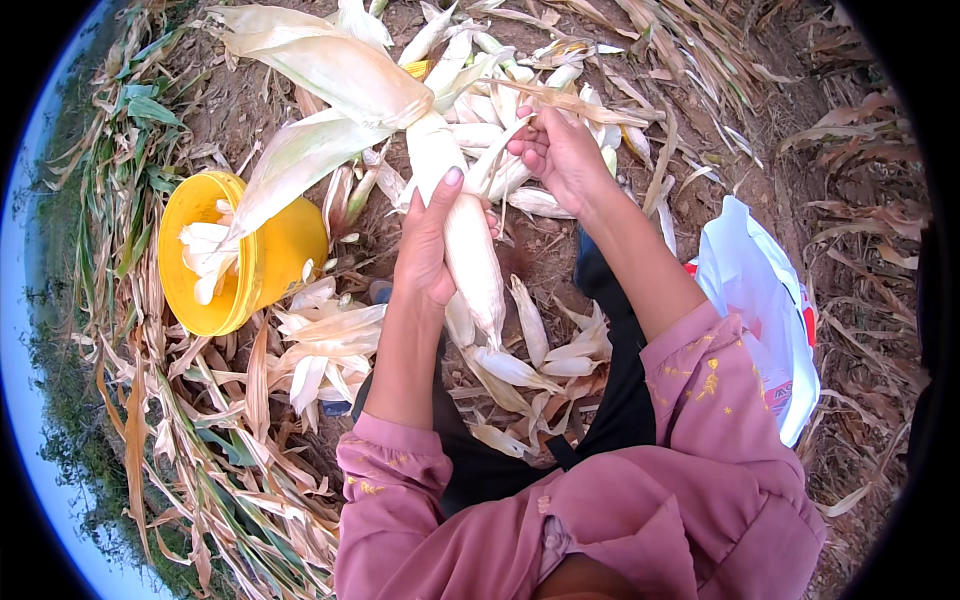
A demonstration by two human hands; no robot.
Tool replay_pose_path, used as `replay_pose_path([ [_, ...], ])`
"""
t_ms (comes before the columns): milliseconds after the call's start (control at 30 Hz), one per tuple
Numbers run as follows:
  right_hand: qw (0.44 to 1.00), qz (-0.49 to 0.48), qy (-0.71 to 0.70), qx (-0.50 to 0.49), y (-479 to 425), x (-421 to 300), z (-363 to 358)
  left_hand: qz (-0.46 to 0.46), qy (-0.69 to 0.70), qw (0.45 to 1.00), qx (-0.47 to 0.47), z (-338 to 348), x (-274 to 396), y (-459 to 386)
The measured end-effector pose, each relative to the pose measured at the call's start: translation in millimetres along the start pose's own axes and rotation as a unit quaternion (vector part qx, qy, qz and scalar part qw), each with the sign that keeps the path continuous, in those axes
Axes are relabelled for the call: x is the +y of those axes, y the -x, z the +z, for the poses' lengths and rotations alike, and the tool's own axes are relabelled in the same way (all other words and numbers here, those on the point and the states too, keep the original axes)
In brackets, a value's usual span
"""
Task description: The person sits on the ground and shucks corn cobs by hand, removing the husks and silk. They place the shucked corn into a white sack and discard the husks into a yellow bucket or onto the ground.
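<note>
A maize ear in pale inner husk (472, 262) points down toward my lap. My left hand (435, 240) grips it around the middle, thumb on top. Large outer husk leaves (330, 67) are folded back and spread from its upper end. My right hand (559, 161) pinches a narrow husk strip (491, 161) that peels away from the ear's side. The kernels of this ear are hidden under husk. Behind my hands lies a heap of husked-over ears and loose husks (480, 112), with a bit of yellow kernels (418, 69) showing.
A yellow bucket (292, 232) lies tipped to the left, with husks (210, 255) inside. On the right sits a white plastic bag (750, 262). More husks (330, 345) lie by my left arm, several between my legs (532, 367). Dry maize stalks (202, 420) line the left.
</note>
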State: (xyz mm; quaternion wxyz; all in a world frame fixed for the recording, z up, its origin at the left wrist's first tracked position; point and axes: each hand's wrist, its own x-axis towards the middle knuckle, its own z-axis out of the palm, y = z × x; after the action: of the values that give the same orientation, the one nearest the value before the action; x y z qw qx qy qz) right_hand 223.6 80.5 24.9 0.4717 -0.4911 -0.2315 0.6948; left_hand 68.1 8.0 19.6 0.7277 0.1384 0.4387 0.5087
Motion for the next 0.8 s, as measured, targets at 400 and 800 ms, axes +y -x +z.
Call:
replay_pose_path([
  [400, 0.949, -0.19, -0.197, 0.159, -27.6, -36.4, -37.7, -0.099, -0.119, 0.986, -0.059, 16.8, -15.9, 17.7],
  [800, 0.919, -0.343, -0.134, 0.139, -38.1, -64.1, -75.4, -0.107, -0.146, 0.979, -0.092, 14.9, -21.5, 21.9],
])
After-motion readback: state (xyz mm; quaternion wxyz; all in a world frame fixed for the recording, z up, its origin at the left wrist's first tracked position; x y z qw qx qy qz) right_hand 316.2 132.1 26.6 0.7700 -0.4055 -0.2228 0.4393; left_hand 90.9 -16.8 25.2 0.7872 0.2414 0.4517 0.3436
